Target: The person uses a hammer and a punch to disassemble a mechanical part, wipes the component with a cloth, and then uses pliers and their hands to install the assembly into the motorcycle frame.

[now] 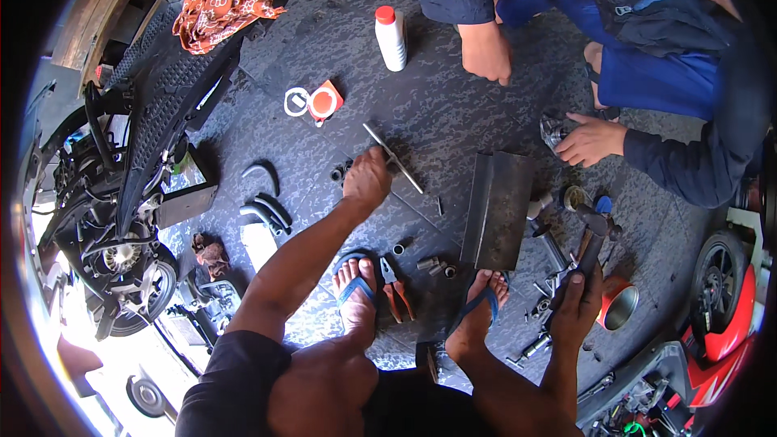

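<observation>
My left hand [368, 179] is closed around a T-handle wrench [411, 177], whose long metal bar sticks out slantwise past the fist above the floor. Beside that fist lie small dark sockets [337, 174]. At the right, my right hand [576, 301] is in shadow with its fingers curled round the handle of a hammer [597, 225]; the grip is partly hidden. Several metal tools and parts [537, 345] lie next to this hand, with an orange-rimmed round can [619, 307] to its right. A dark metal plate [503, 214] rests in front of my right foot.
Orange-handled pliers [396, 290] and loose metal sleeves [437, 265] lie between my feet. A white bottle with a red cap [390, 39] stands ahead. A partly dismantled motorbike [125, 251] fills the left. Across from me, a person's hand [589, 142] holds a clear item.
</observation>
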`<state>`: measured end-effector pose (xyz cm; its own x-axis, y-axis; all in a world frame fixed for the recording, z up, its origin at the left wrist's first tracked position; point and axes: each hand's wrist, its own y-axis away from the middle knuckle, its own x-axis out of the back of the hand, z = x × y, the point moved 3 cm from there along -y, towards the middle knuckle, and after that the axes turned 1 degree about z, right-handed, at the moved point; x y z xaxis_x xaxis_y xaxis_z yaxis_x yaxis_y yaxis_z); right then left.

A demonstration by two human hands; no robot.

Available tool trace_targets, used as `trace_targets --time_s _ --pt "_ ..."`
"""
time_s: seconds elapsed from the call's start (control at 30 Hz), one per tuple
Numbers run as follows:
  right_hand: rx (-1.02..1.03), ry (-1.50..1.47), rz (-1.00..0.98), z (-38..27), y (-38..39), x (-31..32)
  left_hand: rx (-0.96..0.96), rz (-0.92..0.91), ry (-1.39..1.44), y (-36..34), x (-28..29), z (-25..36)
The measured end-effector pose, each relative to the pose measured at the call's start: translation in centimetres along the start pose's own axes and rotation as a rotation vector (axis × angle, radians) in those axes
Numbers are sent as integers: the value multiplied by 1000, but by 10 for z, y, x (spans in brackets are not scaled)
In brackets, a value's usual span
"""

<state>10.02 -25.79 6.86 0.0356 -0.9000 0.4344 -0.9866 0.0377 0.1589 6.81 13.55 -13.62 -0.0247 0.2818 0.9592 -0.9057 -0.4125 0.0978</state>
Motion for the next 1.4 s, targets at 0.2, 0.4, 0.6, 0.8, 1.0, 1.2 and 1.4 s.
trace_targets --time_s 0.2,0.4,0.6,0.8,1.0,1.2,1.4 --pt "117 77 46 -10 21 37 284 -145 767 6 65 7" --pt "55 -95 166 -25 45 67 92 -76 783 23 134 75" --pt "89 -234 202 -46 53 68 -196 -62 665 31 180 132" --pt "26 -330 250 -23 60 53 -325 -85 540 18 197 179" --pt "9 417 24 74 55 42 -196 -201 580 16 184 165" --pt "-60 853 65 151 92 21 -29 -153 571 20 163 128" --pt "473 630 -655 121 68 -97 82 -185 414 32 154 93"
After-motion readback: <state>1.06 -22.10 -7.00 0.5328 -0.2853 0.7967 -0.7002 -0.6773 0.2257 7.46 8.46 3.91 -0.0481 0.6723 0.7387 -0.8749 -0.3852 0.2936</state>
